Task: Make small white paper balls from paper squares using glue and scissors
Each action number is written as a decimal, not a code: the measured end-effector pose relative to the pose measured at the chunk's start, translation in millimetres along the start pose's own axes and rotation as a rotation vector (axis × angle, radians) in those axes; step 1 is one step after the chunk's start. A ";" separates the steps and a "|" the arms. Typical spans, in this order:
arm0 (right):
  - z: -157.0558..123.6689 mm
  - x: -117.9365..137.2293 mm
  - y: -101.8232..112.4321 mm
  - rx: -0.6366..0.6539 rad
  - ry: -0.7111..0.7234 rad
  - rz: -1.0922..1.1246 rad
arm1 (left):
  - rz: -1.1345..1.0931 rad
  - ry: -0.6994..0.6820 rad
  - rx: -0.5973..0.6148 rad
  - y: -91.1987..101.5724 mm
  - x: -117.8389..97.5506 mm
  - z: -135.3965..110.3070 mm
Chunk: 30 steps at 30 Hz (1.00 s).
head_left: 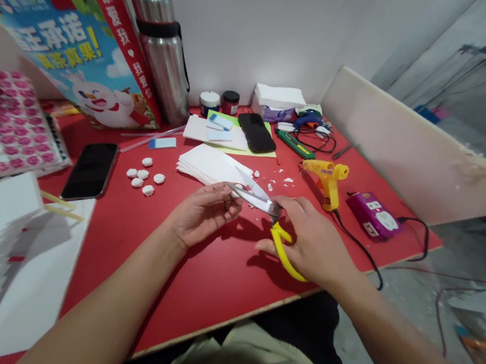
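My right hand [314, 238] grips a pair of yellow-handled scissors [283, 251], with the blades pointing left toward my left hand [205, 213]. The fingers of my left hand are pinched around a small white piece [237, 191], partly hidden behind the blades; it looks like paper. Just behind the blades lies a fanned stack of white paper sheets [209, 165]. Small white scraps [288, 180] are scattered on the red table [186, 295] past the scissors. To the left sit several small rounded white pieces [142, 174] in a loose cluster.
A yellow glue gun [328, 180] and a purple power box [373, 216] with cords stand at right. One phone [90, 170] lies left, another phone [257, 132] at the back. Behind are a steel flask [164, 62] and a printed box [81, 54]. Folded white paper structures [5, 235] fill the left side.
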State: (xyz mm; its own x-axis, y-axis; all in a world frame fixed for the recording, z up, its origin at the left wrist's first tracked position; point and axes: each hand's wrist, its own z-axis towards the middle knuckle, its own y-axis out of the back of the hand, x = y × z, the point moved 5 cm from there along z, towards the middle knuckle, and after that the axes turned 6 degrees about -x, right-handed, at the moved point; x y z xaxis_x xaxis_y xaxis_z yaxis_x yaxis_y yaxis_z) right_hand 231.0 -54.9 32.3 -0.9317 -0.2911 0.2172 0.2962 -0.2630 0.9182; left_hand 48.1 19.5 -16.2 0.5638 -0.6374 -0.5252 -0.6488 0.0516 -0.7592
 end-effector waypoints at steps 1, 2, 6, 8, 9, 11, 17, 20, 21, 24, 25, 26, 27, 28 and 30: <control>0.4 1.5 -1.9 -0.004 0.008 -0.015 | 0.005 -0.004 0.006 0.0 0.5 0.5; 0.8 2.9 -3.4 -0.009 0.017 -0.023 | 0.008 -0.008 0.011 0.0 1.0 0.9; 2.3 5.7 -6.1 -0.026 0.042 -0.039 | 0.029 -0.021 0.023 -1.6 1.3 0.9; 2.9 5.3 -6.2 -0.027 0.044 -0.051 | 0.047 -0.028 0.015 -2.8 0.5 -0.1; 3.1 5.0 -6.1 -0.025 0.043 -0.058 | 0.057 -0.030 0.009 -3.3 0.1 -0.7; 3.3 4.7 -5.8 -0.023 0.043 -0.067 | 0.070 -0.033 -0.003 -4.1 -0.6 -1.8; 2.1 5.3 -6.4 -0.035 0.047 -0.057 | 0.060 -0.031 -0.014 -3.1 -1.0 -1.3; 0.6 6.4 -7.4 -0.056 0.073 -0.046 | 0.049 -0.030 -0.009 -1.7 -0.8 -0.3; 0.0 6.7 -7.7 -0.069 0.083 -0.045 | 0.047 -0.030 -0.010 -1.1 -0.7 -0.2; -2.5 6.4 -9.7 -0.088 0.096 -0.038 | 0.047 -0.026 -0.012 0.6 -0.1 0.3; -3.5 6.1 -10.7 -0.089 0.095 -0.033 | 0.047 -0.026 -0.008 0.9 0.0 0.5; -4.6 5.8 -11.7 -0.090 0.094 -0.027 | 0.046 -0.024 -0.001 1.1 0.1 0.8; -5.6 5.7 -12.5 -0.089 0.094 -0.018 | 0.045 -0.019 0.006 1.2 0.4 1.1; -6.6 5.8 -13.0 -0.089 0.095 -0.007 | 0.046 -0.013 0.014 1.3 0.7 1.4; -7.6 6.2 -12.4 -0.088 0.088 0.033 | 0.048 -0.003 0.022 1.2 1.0 1.7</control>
State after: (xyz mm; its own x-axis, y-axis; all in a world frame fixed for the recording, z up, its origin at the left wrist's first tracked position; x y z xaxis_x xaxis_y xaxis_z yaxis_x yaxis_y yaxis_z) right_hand 223.1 -60.5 19.8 -0.9002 -0.3797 0.2133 0.3474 -0.3307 0.8775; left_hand 48.7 20.2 -18.3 0.5341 -0.6314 -0.5623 -0.6635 0.0991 -0.7415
